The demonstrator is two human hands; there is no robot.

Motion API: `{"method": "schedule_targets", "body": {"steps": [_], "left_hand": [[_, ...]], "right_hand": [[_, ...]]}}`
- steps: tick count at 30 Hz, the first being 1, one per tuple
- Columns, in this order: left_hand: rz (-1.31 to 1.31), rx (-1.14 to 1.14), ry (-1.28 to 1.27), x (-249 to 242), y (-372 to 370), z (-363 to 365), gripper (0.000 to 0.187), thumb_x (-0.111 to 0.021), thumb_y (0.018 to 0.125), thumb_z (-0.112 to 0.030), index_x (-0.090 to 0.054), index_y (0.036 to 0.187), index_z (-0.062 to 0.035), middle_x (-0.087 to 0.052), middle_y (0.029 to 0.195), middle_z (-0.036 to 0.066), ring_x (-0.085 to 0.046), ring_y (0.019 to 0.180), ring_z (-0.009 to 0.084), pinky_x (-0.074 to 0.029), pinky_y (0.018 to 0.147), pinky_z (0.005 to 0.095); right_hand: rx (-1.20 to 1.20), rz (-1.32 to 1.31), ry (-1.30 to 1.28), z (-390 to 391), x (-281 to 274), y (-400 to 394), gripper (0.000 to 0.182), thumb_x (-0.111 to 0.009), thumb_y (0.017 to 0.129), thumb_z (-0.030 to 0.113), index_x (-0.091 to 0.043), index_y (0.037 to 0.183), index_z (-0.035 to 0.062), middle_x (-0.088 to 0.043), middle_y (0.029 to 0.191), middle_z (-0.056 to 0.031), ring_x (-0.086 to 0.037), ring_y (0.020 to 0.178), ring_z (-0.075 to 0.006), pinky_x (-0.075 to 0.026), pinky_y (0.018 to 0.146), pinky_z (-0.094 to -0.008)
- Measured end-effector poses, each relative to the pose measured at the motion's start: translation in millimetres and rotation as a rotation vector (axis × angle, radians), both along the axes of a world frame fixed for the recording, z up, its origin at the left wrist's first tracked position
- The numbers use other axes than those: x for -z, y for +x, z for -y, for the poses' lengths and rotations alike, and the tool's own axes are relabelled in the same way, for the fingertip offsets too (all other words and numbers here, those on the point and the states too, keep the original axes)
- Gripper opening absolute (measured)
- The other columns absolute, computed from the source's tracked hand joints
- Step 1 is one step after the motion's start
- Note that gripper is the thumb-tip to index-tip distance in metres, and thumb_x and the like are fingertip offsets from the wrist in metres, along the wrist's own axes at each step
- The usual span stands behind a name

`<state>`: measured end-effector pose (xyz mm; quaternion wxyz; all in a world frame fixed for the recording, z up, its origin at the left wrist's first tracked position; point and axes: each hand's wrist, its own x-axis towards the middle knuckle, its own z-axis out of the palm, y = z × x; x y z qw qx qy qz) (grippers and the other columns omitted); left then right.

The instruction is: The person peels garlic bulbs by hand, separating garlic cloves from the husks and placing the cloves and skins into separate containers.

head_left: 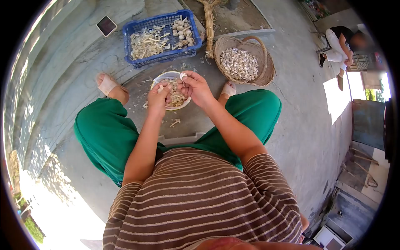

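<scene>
Both hands are over a round, light-rimmed bowl (178, 105) of garlic skins and scraps. My right hand (195, 88) pinches a small white piece of garlic (183, 76) between thumb and fingertips. Just to its left, my left hand (159, 96) has its fingers curled together around something pale, too small to make out. The two hands are close but apart. Beyond them, a blue plastic crate (162, 58) holds dry stalks (148, 41) on its left side and whole garlic bulbs (182, 31) on its right. A wicker basket (268, 66) at the right holds many loose cloves (239, 63).
A straw broom (209, 29) lies between crate and basket. A dark-screened device (106, 26) rests on the floor at upper left. Garlic scraps (175, 123) lie below the bowl. Another person (339, 43) sits at the far right. My sandalled feet flank the bowl.
</scene>
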<state>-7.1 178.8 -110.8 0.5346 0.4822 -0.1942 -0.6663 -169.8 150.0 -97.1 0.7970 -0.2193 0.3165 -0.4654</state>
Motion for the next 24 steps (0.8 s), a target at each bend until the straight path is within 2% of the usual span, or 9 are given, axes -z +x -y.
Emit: {"method": "schedule_targets", "body": {"steps": [3,6,7,10,11,14,17,21,24], "left_hand": [[0.114,-0.015,0.036,9.2,-2.5,-5.5,0.023,-0.063,0.083,-0.006,-0.052,0.102,-0.0019,-0.052,0.07,0.002,-0.045,0.055,0.0082,-0.034,0.045,0.0222],[0.049,-0.064,0.073,9.7,-6.8,-4.6,0.026,-0.062,0.083,-0.008,-0.049,0.105,-0.0019,-0.053,0.081,0.006,-0.048,0.063,0.0098,-0.037,0.05,0.0248],[-0.072,-0.048,0.058,7.0,-5.9,-4.2,0.023,-0.058,0.084,-0.006,-0.049,0.105,-0.0017,-0.052,0.085,0.006,-0.048,0.067,0.011,-0.039,0.054,0.0264],[-0.223,0.017,0.008,5.8,-5.0,-2.7,0.02,-0.054,0.087,-0.005,-0.05,0.107,-0.0011,-0.051,0.092,0.007,-0.049,0.074,0.013,-0.042,0.063,0.0284],[-0.255,0.077,-0.027,6.3,-5.6,-3.4,0.021,-0.053,0.089,-0.006,-0.05,0.11,-0.0006,-0.051,0.094,0.007,-0.048,0.076,0.0137,-0.042,0.067,0.0287],[-0.339,0.096,-0.076,-14.2,-8.9,-3.8,0.023,-0.054,0.091,-0.011,-0.052,0.111,-0.0005,-0.052,0.094,0.006,-0.048,0.076,0.0127,-0.043,0.069,0.0271],[-0.336,0.101,-0.116,-13.5,-9.3,-5.5,0.025,-0.055,0.091,-0.011,-0.052,0.113,-0.0003,-0.053,0.096,0.006,-0.048,0.076,0.0115,-0.043,0.069,0.026],[-0.234,0.058,-0.136,0.4,-7.4,-2.8,0.032,-0.052,0.09,-0.003,-0.048,0.122,-0.0011,-0.058,0.1,0.008,-0.052,0.072,0.0135,-0.046,0.065,0.0283],[-0.169,0.021,-0.17,-13.1,-15.1,-3.5,0.035,-0.052,0.09,-0.004,-0.047,0.125,-0.0016,-0.059,0.102,0.008,-0.055,0.074,0.0149,-0.047,0.067,0.0293]], "right_hand": [[0.13,-0.061,0.077,6.9,14.7,-16.7,0.011,-0.051,0.09,0.009,-0.051,0.099,0.0028,-0.063,0.087,-0.0096,-0.063,0.073,-0.017,-0.054,0.063,-0.0265],[0.533,0.034,0.098,26.1,21.9,-48.7,0.014,-0.05,0.091,0.01,-0.051,0.102,0.001,-0.062,0.093,-0.0127,-0.063,0.08,-0.0201,-0.053,0.067,-0.0275],[0.698,0.127,0.095,33.6,17.7,-61.3,0.017,-0.05,0.092,0.011,-0.051,0.105,0.0,-0.062,0.096,-0.0148,-0.063,0.082,-0.0215,-0.053,0.069,-0.0279],[0.8,0.212,0.241,44.2,-2.6,-79.3,0.023,-0.051,0.092,0.012,-0.05,0.111,-0.0022,-0.061,0.1,-0.0142,-0.062,0.082,-0.0212,-0.052,0.068,-0.0272],[0.789,0.214,0.245,41.7,-3.0,-73.6,0.023,-0.051,0.092,0.012,-0.05,0.111,-0.0022,-0.061,0.1,-0.0142,-0.062,0.082,-0.0212,-0.052,0.068,-0.0272],[0.361,-0.171,-0.067,21.6,-1.5,-51.1,0.022,-0.057,0.089,0.013,-0.056,0.107,0.0014,-0.062,0.087,-0.0065,-0.06,0.071,-0.0136,-0.047,0.059,-0.022],[0.097,-0.276,-0.289,6.1,-3.4,-20.7,0.019,-0.061,0.087,0.012,-0.058,0.103,0.0015,-0.061,0.08,-0.0025,-0.056,0.066,-0.0084,-0.043,0.056,-0.0201],[-0.053,-0.44,-0.418,-1.9,-15.8,3.5,0.019,-0.061,0.087,0.009,-0.057,0.104,0.0019,-0.058,0.075,0.001,-0.052,0.064,-0.0053,-0.044,0.056,-0.0201],[-0.065,-0.474,-0.484,-2.8,-16.1,13.3,0.016,-0.061,0.086,0.009,-0.054,0.099,0.0033,-0.057,0.074,0.0012,-0.05,0.058,-0.0033,-0.038,0.046,-0.0171]]}}
